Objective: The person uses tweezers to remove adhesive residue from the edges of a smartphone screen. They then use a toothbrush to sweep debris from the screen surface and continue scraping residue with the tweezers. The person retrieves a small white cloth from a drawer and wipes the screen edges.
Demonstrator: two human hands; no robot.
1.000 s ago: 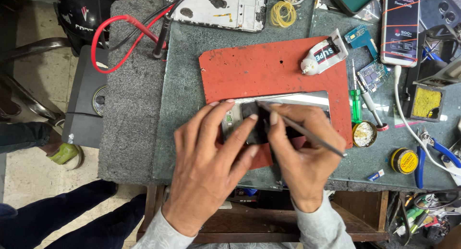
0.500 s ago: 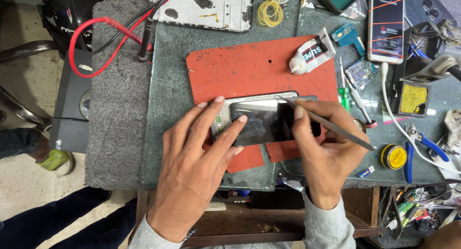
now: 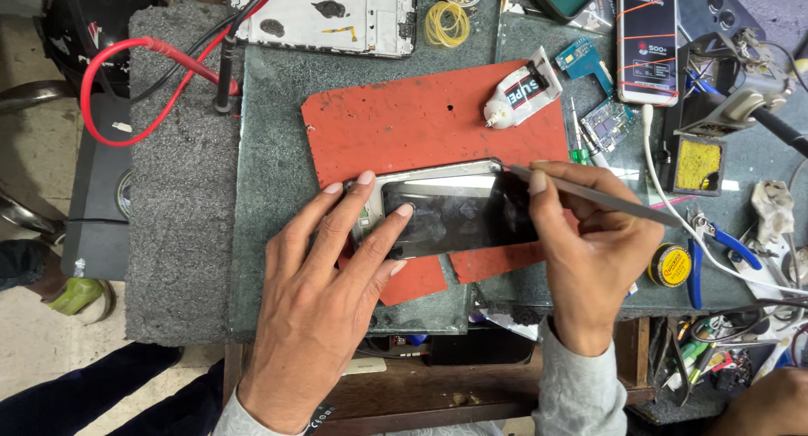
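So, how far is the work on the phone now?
Done: the phone lies flat on the red mat, and its dark screen sits in the frame. In hand: the left hand presses on the screen, while the right hand holds a thin metal tool with its tip at the phone's upper edge. Left: I cannot tell whether the screen is stuck down or loose; the glue tube lies aside.

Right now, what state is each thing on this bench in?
Phone: lying flat on the red mat, screen dark, pressed down by the left hand.
Left hand: fingers spread on the phone.
Right hand: gripping a thin metal tool.
Metal tool: tip at the phone's top right corner.
Red mat: flat, torn at its near edge.
Glue tube: lying on its side.
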